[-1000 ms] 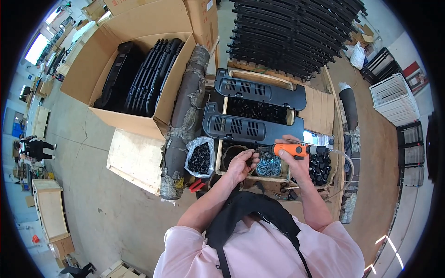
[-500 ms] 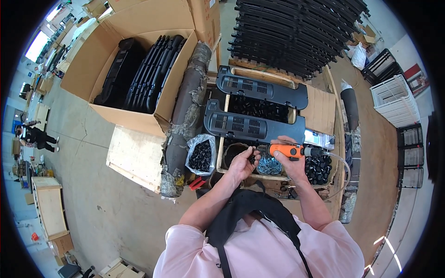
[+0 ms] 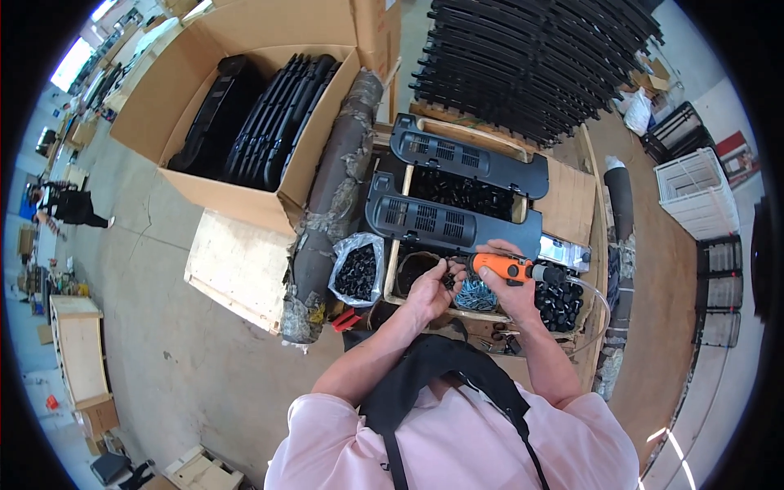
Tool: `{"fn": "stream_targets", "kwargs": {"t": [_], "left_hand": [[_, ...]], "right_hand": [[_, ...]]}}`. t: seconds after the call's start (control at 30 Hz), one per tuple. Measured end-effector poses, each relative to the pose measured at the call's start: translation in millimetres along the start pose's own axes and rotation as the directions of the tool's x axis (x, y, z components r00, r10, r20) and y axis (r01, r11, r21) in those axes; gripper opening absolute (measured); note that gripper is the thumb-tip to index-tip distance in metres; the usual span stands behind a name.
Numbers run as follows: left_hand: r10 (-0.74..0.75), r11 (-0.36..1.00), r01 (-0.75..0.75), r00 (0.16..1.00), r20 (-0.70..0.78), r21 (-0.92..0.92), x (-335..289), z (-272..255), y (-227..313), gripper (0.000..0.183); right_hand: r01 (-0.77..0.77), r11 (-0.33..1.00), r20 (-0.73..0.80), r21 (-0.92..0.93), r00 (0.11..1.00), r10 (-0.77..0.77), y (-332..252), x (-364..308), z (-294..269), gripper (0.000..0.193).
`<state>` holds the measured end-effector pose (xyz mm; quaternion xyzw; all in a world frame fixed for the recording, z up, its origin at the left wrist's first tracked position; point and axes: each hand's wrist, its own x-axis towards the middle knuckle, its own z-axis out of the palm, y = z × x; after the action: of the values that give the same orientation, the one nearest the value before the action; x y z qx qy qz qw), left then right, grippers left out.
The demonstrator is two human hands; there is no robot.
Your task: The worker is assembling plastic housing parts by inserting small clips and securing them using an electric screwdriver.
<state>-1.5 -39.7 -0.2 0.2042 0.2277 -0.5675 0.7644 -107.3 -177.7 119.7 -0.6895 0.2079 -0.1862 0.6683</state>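
Observation:
My right hand (image 3: pixel 512 297) is wrapped round the orange body of an air screwdriver (image 3: pixel 495 265), which lies level with its tip to the left. A clear hose (image 3: pixel 606 304) runs from its right end. Close to that tip, my left hand (image 3: pixel 429 294) is closed in a pinch on small dark pieces (image 3: pixel 448 280), too small to name. Just beyond both hands lies a dark grey vented plastic panel (image 3: pixel 425 219), and a second similar panel (image 3: pixel 461 159) rests farther back. Bluish screws (image 3: pixel 477 296) fill a bin beneath the hands.
Round black parts (image 3: pixel 559 300) sit right of the screws. Small black parts fill a plastic bag (image 3: pixel 357 271) at left. A carton (image 3: pixel 237 192) of dark panels, a wrapped roll (image 3: pixel 339 175) and stacked black bars (image 3: pixel 531 65) stand beyond. Another person (image 3: pixel 72 206) is far left.
My view has shifted slightly. Both hands keep nearly the same pose, with the screwdriver still beside the left fingers. The person at far left has changed posture.

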Motion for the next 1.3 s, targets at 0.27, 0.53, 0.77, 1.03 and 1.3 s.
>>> {"fn": "stream_targets", "kwargs": {"t": [0.27, 0.53, 0.77, 1.03, 1.3], "left_hand": [[0.187, 0.96, -0.14, 0.965, -0.186, 0.241, 6.2, -22.3, 31.1, 0.051], [0.213, 0.949, -0.146, 0.951, -0.226, 0.278, 18.8, -13.0, 50.5, 0.068], [0.265, 0.925, -0.182, 0.938, -0.224, 0.335, 21.1, -7.7, 51.9, 0.064], [0.274, 0.918, -0.186, 0.936, -0.222, 0.351, 18.7, -5.3, 53.4, 0.063], [0.276, 0.918, -0.197, 0.941, -0.198, 0.344, 22.5, -10.2, 47.8, 0.062]], "right_hand": [[0.076, 0.996, 0.026, -0.051, 0.997, -0.075, 4.3, 40.1, 30.9, 0.049], [0.065, 0.997, 0.095, -0.053, 0.994, -0.06, 9.5, 57.3, 51.1, 0.048], [0.099, 0.982, 0.126, -0.163, 0.989, -0.079, 6.1, 60.7, 58.4, 0.049], [0.064, 0.987, 0.154, -0.15, 0.987, -0.041, 0.4, 62.4, 59.9, 0.048], [0.071, 0.967, 0.18, -0.246, 0.983, -0.026, -0.2, 67.7, 62.9, 0.048]]}}
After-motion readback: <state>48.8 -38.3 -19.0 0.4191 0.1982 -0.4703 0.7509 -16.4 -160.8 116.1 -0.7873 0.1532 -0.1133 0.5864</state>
